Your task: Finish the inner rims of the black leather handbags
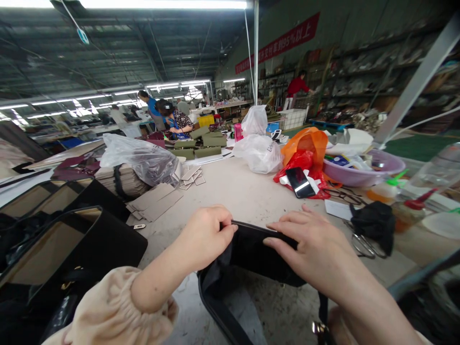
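I have the left hand [208,235] pinching the upper edge of a black bag [249,251] at the near side of the counter [219,194]; the right hand [318,242] grips that same edge between thumb and fingers. Beyond, a phone [300,183] lies on a red plastic bag [305,160].

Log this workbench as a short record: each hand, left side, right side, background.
Left hand: pinches the edge of a black fabric piece
Right hand: touches the same piece, thumb and fingers near its edge
Left side: black bag, open-topped; flat cardboard pieces
Right side: phone on a red plastic bag; purple basin, filled
Background: person in red; red banner
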`<state>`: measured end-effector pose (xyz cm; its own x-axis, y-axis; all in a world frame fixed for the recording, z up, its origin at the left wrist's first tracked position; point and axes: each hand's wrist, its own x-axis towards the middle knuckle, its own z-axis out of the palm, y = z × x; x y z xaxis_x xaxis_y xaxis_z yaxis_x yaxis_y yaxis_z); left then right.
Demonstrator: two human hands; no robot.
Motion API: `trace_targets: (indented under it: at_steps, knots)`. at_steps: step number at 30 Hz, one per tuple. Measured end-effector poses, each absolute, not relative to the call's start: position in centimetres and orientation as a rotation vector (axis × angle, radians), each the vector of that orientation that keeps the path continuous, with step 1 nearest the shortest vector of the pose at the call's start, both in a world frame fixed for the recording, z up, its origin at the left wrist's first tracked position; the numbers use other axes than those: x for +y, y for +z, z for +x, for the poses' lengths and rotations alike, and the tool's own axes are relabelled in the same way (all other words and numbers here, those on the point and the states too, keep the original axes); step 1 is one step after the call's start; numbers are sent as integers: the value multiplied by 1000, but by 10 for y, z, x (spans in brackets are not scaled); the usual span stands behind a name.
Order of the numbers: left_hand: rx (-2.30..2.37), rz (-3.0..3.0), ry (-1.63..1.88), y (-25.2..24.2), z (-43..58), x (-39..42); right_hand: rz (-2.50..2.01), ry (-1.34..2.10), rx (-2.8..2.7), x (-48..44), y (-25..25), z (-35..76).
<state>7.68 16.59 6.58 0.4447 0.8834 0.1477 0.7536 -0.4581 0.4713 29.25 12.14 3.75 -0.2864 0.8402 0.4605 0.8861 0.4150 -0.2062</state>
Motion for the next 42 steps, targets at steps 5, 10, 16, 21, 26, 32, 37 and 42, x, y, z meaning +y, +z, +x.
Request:
trace_targets:
  at_steps: [5, 10, 16, 21, 26, 32, 37, 42]
  knots:
    - [1383, 2367, 540, 67, 78, 167, -1568, -194, -2135, 121, 38, 280]
    - [1333, 2393, 559, 66, 78, 170, -1625, -150, -2118, 117, 38, 272]
    - [1327, 2394, 551, 66, 79, 169, -1621, -106, -2145, 119, 39, 271]
    - [1345, 2388, 521, 68, 79, 167, -1566, -104, -2195, 119, 37, 274]
    - [1332, 2408, 530, 69, 79, 167, -1484, -117, -2200, 120, 34, 278]
    - [1286, 2324, 602, 65, 77, 167, -1536, -156, -2199, 121, 34, 273]
    - [1236, 2294, 672, 62, 74, 167, -1594, -191, -2201, 121, 37, 269]
    - [1243, 2412, 650, 68, 72, 161, -1571, -191, -2182, 122, 35, 270]
